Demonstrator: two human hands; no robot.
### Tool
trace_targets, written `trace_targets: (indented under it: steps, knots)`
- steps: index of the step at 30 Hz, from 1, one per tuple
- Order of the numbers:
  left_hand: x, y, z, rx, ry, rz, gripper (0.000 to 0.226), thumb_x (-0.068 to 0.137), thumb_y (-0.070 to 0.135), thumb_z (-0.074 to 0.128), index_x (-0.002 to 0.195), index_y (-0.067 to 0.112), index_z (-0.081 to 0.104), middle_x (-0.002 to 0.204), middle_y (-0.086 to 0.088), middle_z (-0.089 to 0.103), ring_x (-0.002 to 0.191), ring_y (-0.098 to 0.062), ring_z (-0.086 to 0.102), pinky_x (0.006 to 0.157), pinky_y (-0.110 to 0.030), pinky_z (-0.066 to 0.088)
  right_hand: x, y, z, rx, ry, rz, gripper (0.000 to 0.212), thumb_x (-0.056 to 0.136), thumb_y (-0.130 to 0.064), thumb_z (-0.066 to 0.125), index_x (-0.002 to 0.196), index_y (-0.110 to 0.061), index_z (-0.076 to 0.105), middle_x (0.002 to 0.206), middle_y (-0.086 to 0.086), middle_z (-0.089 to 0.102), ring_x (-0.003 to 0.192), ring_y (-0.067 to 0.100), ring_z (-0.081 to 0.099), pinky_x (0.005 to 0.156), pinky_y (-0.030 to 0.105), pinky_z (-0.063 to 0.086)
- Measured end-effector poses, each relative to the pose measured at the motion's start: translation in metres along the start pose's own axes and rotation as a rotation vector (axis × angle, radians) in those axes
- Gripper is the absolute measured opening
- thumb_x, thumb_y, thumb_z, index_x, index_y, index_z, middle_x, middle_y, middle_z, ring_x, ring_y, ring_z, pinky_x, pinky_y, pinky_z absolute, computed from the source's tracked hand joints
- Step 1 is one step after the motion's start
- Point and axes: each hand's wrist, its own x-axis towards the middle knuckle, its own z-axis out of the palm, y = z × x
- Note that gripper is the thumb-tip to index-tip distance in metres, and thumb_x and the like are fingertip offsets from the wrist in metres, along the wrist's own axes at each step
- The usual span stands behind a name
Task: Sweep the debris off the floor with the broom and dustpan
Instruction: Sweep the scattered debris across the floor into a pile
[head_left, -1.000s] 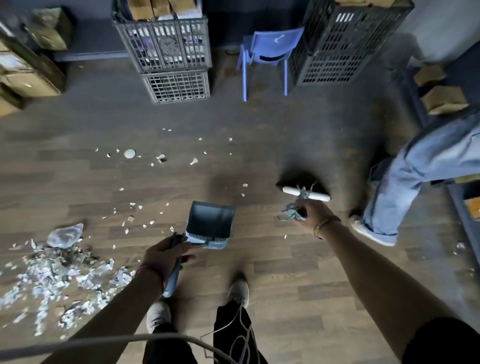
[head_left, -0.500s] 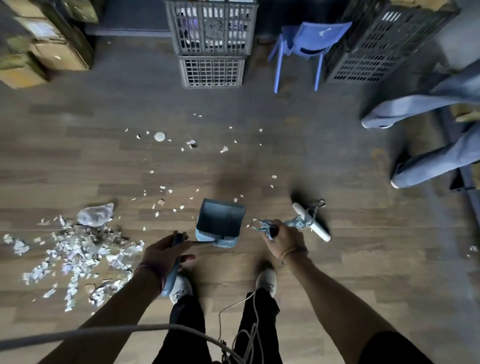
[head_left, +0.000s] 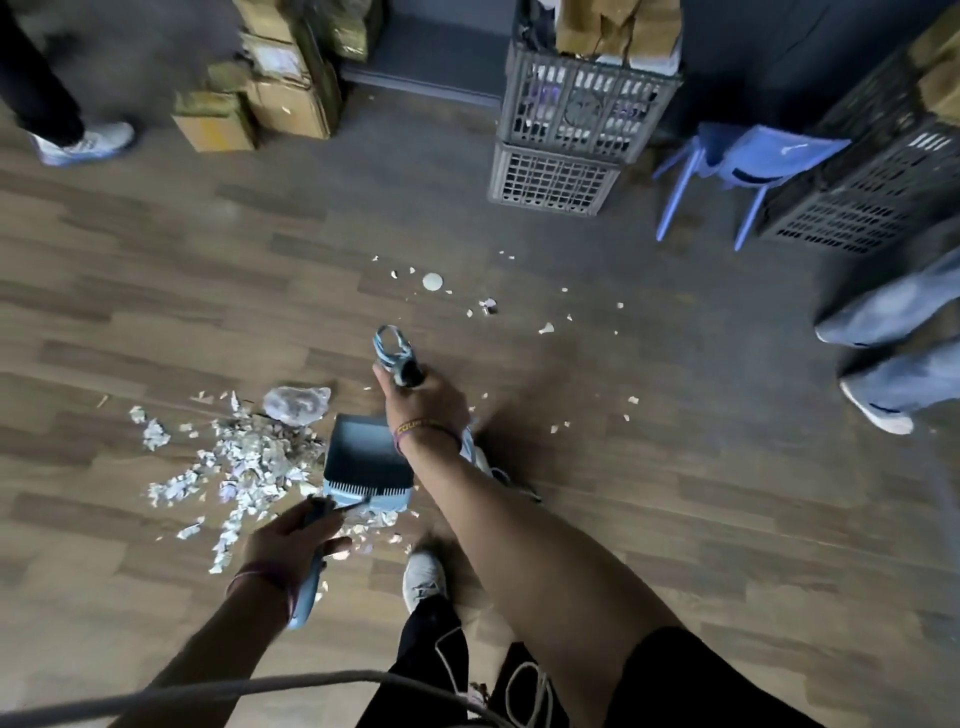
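Head view, floor: wood-look plank floor (head_left: 675, 519), brown boards laid in staggered strips, darker and greyer toward the far wall.
Head view, debris: a loose heap of torn paper scraps (head_left: 234, 467) lies left of the person's feet, with a crumpled clear plastic bag (head_left: 296, 404) at its far edge; smaller white chips (head_left: 545, 328) and a round white disc (head_left: 432, 281) are scattered farther out, well apart from the heap.
Head view, dustpan: the blue-grey dustpan (head_left: 366, 462) sits low by the heap's right edge, comb teeth on its near rim, scraps touching its near corner.
Head view, left hand: the left hand (head_left: 296, 540) has its fingers curled tight round the dustpan's light blue handle (head_left: 306, 597).
Head view, right hand: the right hand (head_left: 426, 400) is fisted round the top of the broom (head_left: 397, 353), a cord loop sticking out above the fist; the bristles are mostly hidden behind the forearm.
Head view, far wall: stacked grey plastic crates (head_left: 571, 130), a dark crate (head_left: 872, 187) tilted at the right, and a small blue plastic chair (head_left: 748, 161) between them.
Head view, left corner: cardboard boxes (head_left: 275, 88) piled against the wall.
Head view, bystanders: jeans-clad legs (head_left: 893, 343) at the right edge, a white sneaker (head_left: 83, 143) at the upper left.
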Motion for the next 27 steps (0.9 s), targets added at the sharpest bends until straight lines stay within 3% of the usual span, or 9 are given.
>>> trace_targets:
  steps: [3, 7, 11, 14, 18, 24, 27]
  knots:
    - [0.005, 0.008, -0.027, -0.050, 0.041, 0.022, 0.036, 0.085, -0.014, 0.054, 0.121, -0.010, 0.053, 0.064, -0.002, 0.068, 0.039, -0.011, 0.063, 0.037, -0.014, 0.046, -0.006, -0.037, 0.014, 0.043, -0.033, -0.064, 0.048, 0.081, -0.059, 0.059, 0.100, -0.016, 0.070, 0.102, 0.009, 0.071, 0.101, 0.030, 0.062, 0.081, 0.031, 0.047]
    - [0.008, 0.021, -0.046, -0.104, 0.069, 0.054, 0.039, 0.084, -0.014, 0.054, 0.123, -0.009, 0.052, 0.053, 0.006, 0.068, 0.039, -0.012, 0.063, 0.054, -0.027, 0.054, -0.002, -0.062, 0.005, 0.118, 0.001, -0.080, 0.043, 0.085, -0.054, 0.057, 0.096, -0.014, 0.068, 0.101, 0.011, 0.070, 0.100, 0.032, 0.062, 0.080, 0.033, 0.047]
    - [0.013, 0.035, -0.051, -0.166, 0.099, 0.071, 0.038, 0.084, -0.012, 0.057, 0.122, -0.009, 0.053, 0.079, -0.006, 0.067, 0.040, -0.013, 0.064, 0.042, -0.016, 0.051, 0.009, -0.055, -0.024, 0.186, 0.103, -0.072, 0.031, 0.088, -0.036, 0.057, 0.074, -0.009, 0.062, 0.093, 0.020, 0.069, 0.093, 0.039, 0.062, 0.075, 0.037, 0.047]
    - [0.014, 0.046, -0.044, -0.206, 0.092, 0.090, 0.036, 0.084, -0.010, 0.057, 0.120, -0.006, 0.055, 0.103, -0.014, 0.061, 0.041, -0.012, 0.064, 0.046, -0.018, 0.054, 0.020, -0.047, -0.045, 0.223, 0.153, -0.081, 0.036, 0.075, -0.047, 0.059, 0.054, -0.018, 0.051, 0.073, 0.017, 0.067, 0.080, 0.039, 0.066, 0.073, 0.045, 0.055]
    - [0.002, 0.064, -0.018, -0.172, 0.060, 0.127, 0.033, 0.085, -0.010, 0.056, 0.117, -0.003, 0.057, 0.077, -0.008, 0.067, 0.039, -0.010, 0.063, 0.034, -0.013, 0.043, 0.046, -0.035, -0.080, 0.185, 0.183, -0.165, 0.036, 0.059, -0.060, 0.050, 0.053, -0.025, 0.058, 0.066, 0.013, 0.067, 0.075, 0.037, 0.068, 0.066, 0.051, 0.057]
    - [-0.010, 0.084, 0.059, -0.079, -0.066, 0.171, 0.021, 0.087, -0.003, 0.058, 0.107, 0.004, 0.060, 0.078, -0.007, 0.062, 0.041, -0.009, 0.064, 0.034, -0.011, 0.037, 0.061, -0.030, -0.169, 0.051, 0.280, -0.197, 0.044, 0.081, -0.046, 0.063, 0.075, -0.003, 0.065, 0.079, 0.018, 0.070, 0.085, 0.035, 0.066, 0.070, 0.036, 0.053]
    - [-0.016, 0.086, 0.112, -0.027, -0.102, 0.176, 0.018, 0.087, -0.003, 0.058, 0.082, 0.014, 0.060, 0.062, 0.001, 0.066, 0.038, -0.007, 0.062, 0.034, -0.008, 0.033, 0.085, -0.011, -0.223, -0.043, 0.295, -0.214, 0.037, 0.078, -0.040, 0.069, 0.079, -0.003, 0.069, 0.084, 0.018, 0.071, 0.089, 0.033, 0.067, 0.072, 0.035, 0.050]
